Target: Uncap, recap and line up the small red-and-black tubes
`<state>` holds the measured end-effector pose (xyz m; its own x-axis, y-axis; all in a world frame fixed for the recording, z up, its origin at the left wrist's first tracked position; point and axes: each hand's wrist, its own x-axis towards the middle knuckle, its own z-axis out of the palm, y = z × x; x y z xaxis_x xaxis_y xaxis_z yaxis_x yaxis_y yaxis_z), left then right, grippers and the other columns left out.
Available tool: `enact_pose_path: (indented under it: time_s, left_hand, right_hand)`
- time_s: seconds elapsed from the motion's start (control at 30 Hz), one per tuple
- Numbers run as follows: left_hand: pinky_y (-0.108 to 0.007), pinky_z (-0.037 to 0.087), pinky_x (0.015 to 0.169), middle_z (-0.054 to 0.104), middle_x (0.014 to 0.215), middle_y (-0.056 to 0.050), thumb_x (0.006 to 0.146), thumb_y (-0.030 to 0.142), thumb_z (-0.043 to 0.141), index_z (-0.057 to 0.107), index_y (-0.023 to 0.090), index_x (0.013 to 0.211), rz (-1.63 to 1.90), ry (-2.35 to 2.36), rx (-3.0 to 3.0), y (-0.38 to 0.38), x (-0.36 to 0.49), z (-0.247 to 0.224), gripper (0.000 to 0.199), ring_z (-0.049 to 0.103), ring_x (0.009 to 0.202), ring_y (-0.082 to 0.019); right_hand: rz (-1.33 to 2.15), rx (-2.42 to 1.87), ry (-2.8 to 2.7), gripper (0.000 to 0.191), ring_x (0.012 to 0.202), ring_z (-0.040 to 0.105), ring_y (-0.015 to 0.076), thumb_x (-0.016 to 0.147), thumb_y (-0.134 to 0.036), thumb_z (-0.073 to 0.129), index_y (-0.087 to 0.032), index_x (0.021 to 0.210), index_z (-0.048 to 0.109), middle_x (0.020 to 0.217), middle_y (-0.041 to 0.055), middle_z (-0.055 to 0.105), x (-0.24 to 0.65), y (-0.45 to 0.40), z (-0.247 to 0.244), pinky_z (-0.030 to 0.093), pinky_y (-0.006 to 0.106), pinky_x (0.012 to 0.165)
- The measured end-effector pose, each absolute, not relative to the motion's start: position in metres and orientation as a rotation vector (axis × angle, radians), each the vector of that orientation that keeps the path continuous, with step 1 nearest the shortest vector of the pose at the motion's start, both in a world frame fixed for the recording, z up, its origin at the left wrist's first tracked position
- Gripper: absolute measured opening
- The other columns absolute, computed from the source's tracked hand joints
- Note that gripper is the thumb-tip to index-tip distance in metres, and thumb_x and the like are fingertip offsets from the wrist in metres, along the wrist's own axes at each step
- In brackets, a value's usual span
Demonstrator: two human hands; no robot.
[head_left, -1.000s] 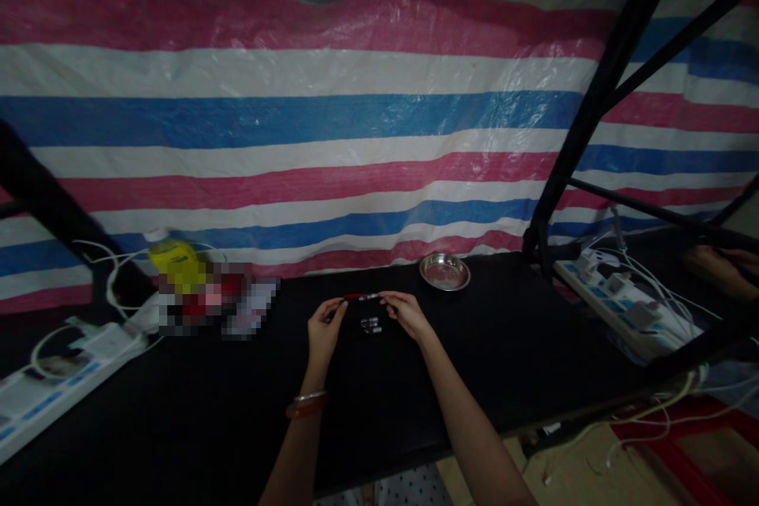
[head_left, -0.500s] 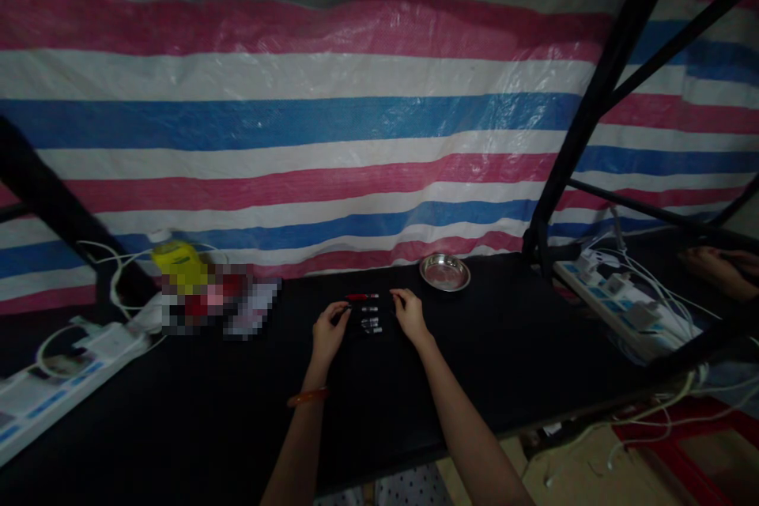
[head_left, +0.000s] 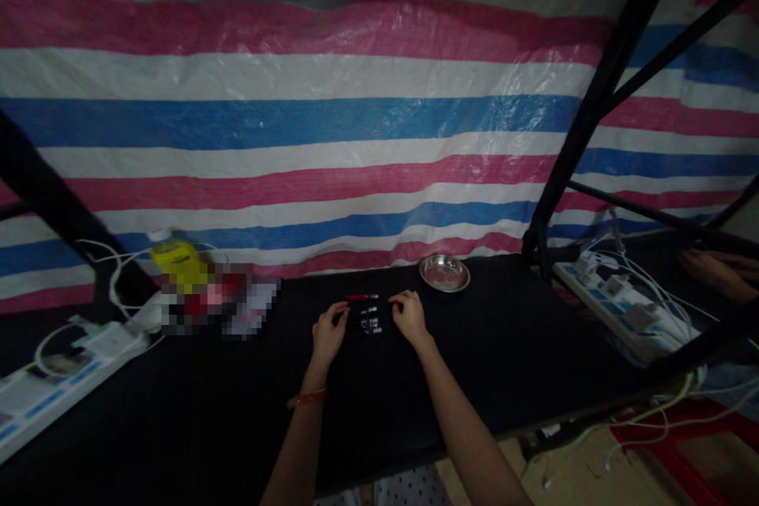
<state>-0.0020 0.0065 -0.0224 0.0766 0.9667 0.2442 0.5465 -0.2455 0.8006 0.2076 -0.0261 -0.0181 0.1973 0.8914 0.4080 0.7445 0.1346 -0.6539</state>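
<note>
Several slim pens lie roughly in a stack of rows on the black tabletop between my hands. The farthest is a red pen (head_left: 356, 297) with a clear, silvery right end. Nearer me are black pens (head_left: 373, 325) whose dark bodies blend into the surface, so mainly their shiny ends show. My left hand (head_left: 327, 334) is closed, thumb and forefinger at the left end of a slightly tilted black pen (head_left: 368, 311). To the right of the row, my right hand (head_left: 410, 318) has its fingers pinched together; whatever is between them is too small to make out.
A round metal dish (head_left: 444, 274) stands behind my right hand. Power strips with plugs lie left (head_left: 88, 360) and right (head_left: 622, 304). A yellow bottle (head_left: 179, 261) stands at back left. Black frame posts (head_left: 584, 118) rise beside the table. Another person's hands (head_left: 720, 269) are far right.
The second pen from the back has gone from nearly level to a slight tilt, right end up. My right hand's fingers have curled in a little more; my left hand has barely moved.
</note>
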Motion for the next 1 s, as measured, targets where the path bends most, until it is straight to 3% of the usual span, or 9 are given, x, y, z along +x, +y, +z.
enact_pose_path:
  time_s: [0.13,0.4,1.0]
  left_hand:
    - [-0.036,0.045,0.089,0.069,0.098,-0.003,0.08,0.03,0.048,0.061,0.023,0.101,1.062,1.505,1.857,0.005,-0.001,-0.021,0.026,0.062,0.097,-0.02]
    - [-0.034,0.045,0.088,0.069,0.099,-0.002,0.08,0.024,0.046,0.061,0.023,0.101,1.054,1.475,1.913,0.002,0.0,-0.018,0.026,0.061,0.099,-0.019]
    - [-0.035,0.045,0.09,0.069,0.1,-0.002,0.078,0.022,0.048,0.065,0.024,0.096,1.041,1.533,1.921,0.003,0.0,-0.018,0.025,0.061,0.098,-0.02]
  right_hand:
    - [0.193,-1.626,-1.613,0.025,0.089,0.05,0.02,0.078,-0.015,0.054,-0.025,0.093,0.071,0.09,0.0053,0.061,0.204,-0.03,-0.011,0.04,0.032,0.08]
    - [0.216,-1.536,-1.785,0.022,0.109,0.043,0.0207,0.081,-0.025,0.058,-0.032,0.099,0.069,0.115,0.0046,0.056,0.194,-0.038,-0.003,0.033,0.036,0.091]
    - [0.28,-1.542,-1.751,0.018,0.097,0.05,0.0193,0.074,-0.017,0.06,-0.028,0.081,0.072,0.094,0.002,0.064,0.193,-0.04,0.004,0.033,0.034,0.086]
